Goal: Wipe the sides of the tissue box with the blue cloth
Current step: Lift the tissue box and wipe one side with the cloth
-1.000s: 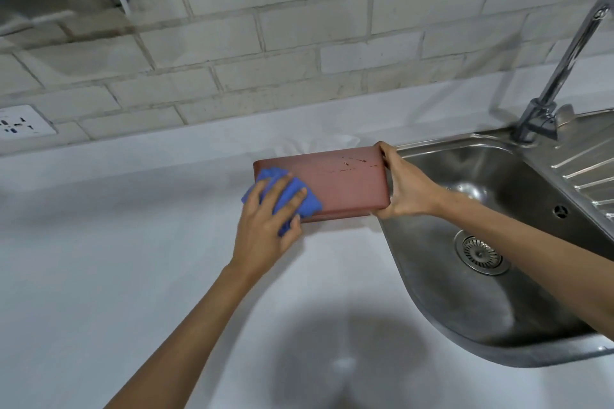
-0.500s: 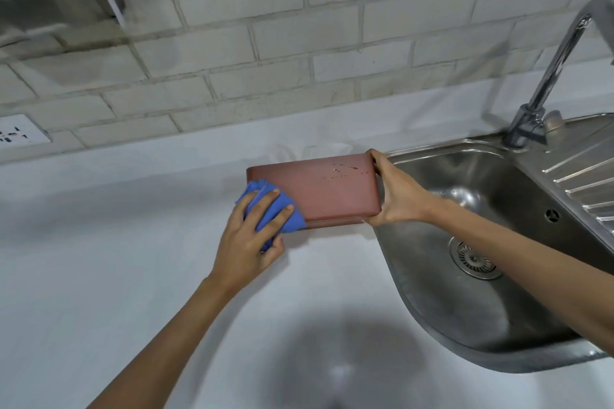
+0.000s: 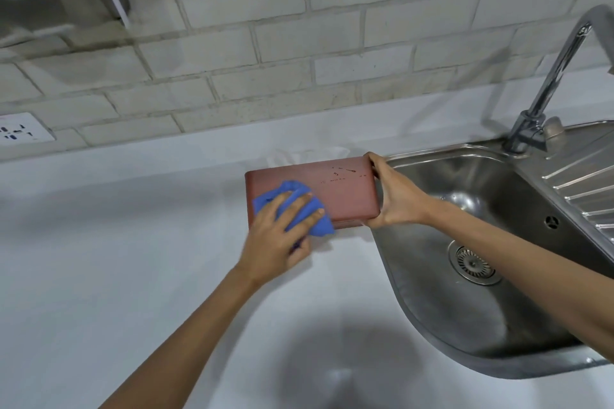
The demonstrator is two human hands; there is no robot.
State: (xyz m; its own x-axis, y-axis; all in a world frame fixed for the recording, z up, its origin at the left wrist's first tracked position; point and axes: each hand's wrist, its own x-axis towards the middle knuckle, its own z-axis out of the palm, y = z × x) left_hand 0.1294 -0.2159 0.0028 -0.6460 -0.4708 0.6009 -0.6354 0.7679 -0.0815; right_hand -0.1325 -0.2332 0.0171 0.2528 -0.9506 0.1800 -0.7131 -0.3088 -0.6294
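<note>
The left hand [image 3: 280, 236] presses a bunched blue cloth [image 3: 295, 207] flat against the near side of the tissue box [image 3: 345, 192], its grip spread over the cloth near the box's left end. The right hand [image 3: 397, 197] has its grip clamped on the box's right end. The reddish box stands on the white tabletop [image 3: 116, 259], just left of the steel sink [image 3: 465, 292]. A tap [image 3: 551, 83] rises at the far right.

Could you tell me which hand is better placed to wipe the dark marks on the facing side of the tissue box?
Left: the left hand already presses the blue cloth on that side of the tissue box; the right hand steadies its end.
</note>
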